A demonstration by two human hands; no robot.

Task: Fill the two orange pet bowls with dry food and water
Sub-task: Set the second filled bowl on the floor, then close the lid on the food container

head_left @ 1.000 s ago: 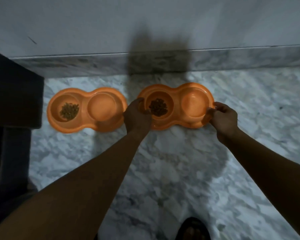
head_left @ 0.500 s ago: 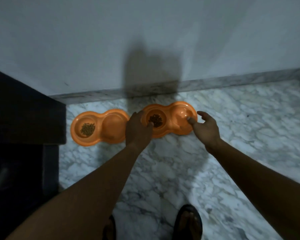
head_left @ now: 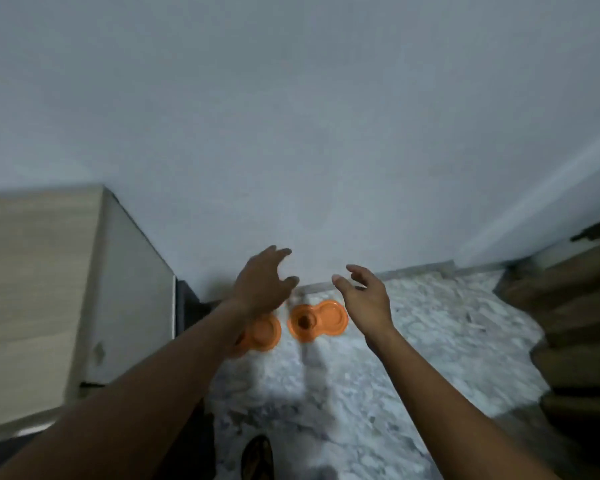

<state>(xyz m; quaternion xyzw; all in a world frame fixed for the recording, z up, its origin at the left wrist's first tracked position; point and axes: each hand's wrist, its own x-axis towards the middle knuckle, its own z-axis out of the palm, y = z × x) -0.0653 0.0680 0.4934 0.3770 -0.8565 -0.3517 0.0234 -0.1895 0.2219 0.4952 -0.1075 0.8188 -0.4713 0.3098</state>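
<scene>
Both hands free above two orange feeders on the marble floor

The left hand (head_left: 262,284) and right hand (head_left: 362,296) hang spread and empty, well above the bowls, likely because nothing needs holding. The right feeder (head_left: 317,320) sits by the far wall, its left cup holding dark dry food, its right cup showing no food; water cannot be told. The left feeder (head_left: 262,332) lies just beside it, half hidden by the left forearm.
</scene>
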